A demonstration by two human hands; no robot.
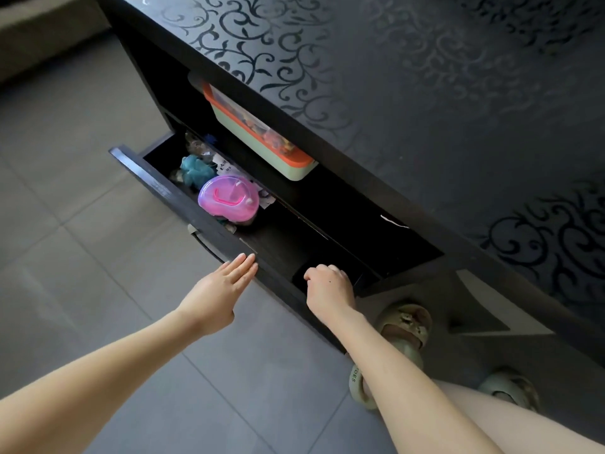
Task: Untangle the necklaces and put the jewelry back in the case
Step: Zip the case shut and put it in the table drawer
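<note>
Grey tile floor (pixel 82 240), black desk (pixel 425 93) with a glossy scroll pattern on top. Bottom drawer (pixel 157 181) is pulled out.

Pink case (pixel 229 198) sits in the drawer, left of middle, against the front panel. It is heart-shaped, with a translucent lilac-pink lid and a brighter pink moulded curve on top, and the lid is closed. No necklaces visible, and the contents can't be made out through the lid.

Teal fluffy item (pixel 193 168) is just behind the case, touching or nearly touching it. Crumpled packaging and paper lie around both. The right half of the drawer is dark.

Left hand (pixel 222 283): fingers straight and together, fingertips on the top edge of the drawer front, gripping nothing.

Right hand (pixel 327 286): knuckles up, fingers curled down at the drawer's near right corner. Can't tell whether it's gripping the edge, something dark inside, or nothing.

The hands are apart, and both are well clear of the case.

Green box with orange lid (pixel 262 136) is on the open shelf above the drawer. Green slippers (pixel 406 326) are on the floor at right.
</note>
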